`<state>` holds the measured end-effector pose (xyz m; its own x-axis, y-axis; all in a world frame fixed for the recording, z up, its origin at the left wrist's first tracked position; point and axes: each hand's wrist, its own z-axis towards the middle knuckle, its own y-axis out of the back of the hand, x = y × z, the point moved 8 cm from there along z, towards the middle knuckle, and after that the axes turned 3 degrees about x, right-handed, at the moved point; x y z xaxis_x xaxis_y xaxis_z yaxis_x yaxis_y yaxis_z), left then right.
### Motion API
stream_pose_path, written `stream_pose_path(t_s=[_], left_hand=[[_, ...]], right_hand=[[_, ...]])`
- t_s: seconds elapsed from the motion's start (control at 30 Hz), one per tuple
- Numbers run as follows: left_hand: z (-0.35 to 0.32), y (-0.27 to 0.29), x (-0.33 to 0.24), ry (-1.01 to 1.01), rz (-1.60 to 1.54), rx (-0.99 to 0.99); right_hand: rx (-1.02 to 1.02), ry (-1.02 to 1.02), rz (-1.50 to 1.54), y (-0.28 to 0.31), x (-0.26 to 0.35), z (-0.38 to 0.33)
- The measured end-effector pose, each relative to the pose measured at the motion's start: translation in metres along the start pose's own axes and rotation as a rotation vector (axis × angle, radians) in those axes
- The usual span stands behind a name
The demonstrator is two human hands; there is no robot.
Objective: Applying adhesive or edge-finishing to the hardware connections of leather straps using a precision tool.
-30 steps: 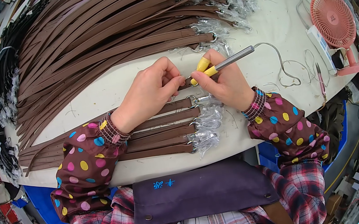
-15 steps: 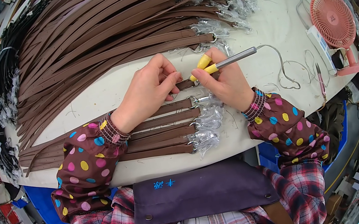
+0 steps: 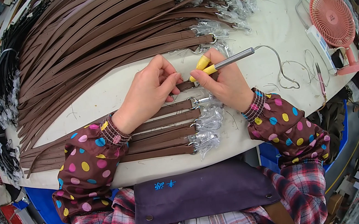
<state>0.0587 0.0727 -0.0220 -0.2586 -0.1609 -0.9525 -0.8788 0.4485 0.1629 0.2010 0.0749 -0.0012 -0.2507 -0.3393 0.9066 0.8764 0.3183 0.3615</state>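
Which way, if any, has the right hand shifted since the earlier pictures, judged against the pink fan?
No. The right hand holds the corded tool at the same spot relative to the pink fan.

We see matt brown leather straps (image 3: 101,54), glossy clear plastic wrap (image 3: 207,126), a metal-barrelled tool (image 3: 227,61) and a smooth table (image 3: 269,29).

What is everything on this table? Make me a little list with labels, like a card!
Left hand: the left hand pinches the end of a brown leather strap.
Right hand: the right hand holds a pen-shaped metal tool with a yellow grip; its tip is at the strap end.
Tool cord: a thin grey cord trails right from the tool.
Near pile: brown straps with plastic-wrapped metal rings lie under the wrists.
Far pile: many long brown straps fan across the white table.
Right edge: a small pink round fan.
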Motion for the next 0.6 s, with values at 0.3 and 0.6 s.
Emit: stream_pose_path(t_s=[0.3, 0.6], left_hand=[[-0.0003, -0.0005, 0.0002, 0.001, 0.005, 0.001], [-0.0044, 0.0043, -0.0049, 0.028, 0.172, -0.032]], right_hand=[[0.0, 0.001, -0.013, -0.0005, -0.0012, -0.0003], [-0.002, 0.01, 0.027, 0.0017, 0.0029, -0.0011]])
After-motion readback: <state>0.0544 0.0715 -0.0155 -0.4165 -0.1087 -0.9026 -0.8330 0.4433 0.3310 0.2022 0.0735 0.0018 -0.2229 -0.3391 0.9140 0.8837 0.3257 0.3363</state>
